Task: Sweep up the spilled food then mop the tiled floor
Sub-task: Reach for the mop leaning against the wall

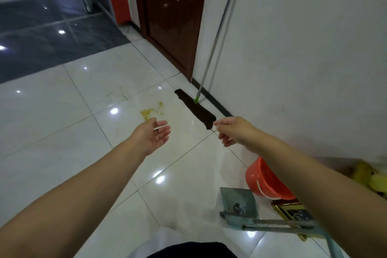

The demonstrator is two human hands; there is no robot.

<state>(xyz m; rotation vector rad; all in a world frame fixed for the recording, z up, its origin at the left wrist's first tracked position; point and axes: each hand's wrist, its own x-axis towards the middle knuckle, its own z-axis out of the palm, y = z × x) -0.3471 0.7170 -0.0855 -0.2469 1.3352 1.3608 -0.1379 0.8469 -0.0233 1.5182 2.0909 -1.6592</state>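
Note:
A yellow smear of spilled food [149, 112] lies on the white tiled floor [62, 123], with fainter streaks beyond it. A flat mop with a dark brown head [195, 109] and a long metal handle [219, 29] leans against the white wall. My left hand [155, 134] is stretched forward, palm up, fingers apart, holding nothing, just short of the spill. My right hand [232, 130] reaches toward the near end of the mop head, fingers loosely curled and empty. A grey-green metal dustpan [240, 205] with a long handle stands at the lower right.
An orange bucket [266, 182] sits by the wall behind the dustpan, next to a gold-edged box [293, 213] and something yellow [370, 178]. A dark wooden door [171, 16] stands ahead. Dark grey tiles [52, 33] cover the far left.

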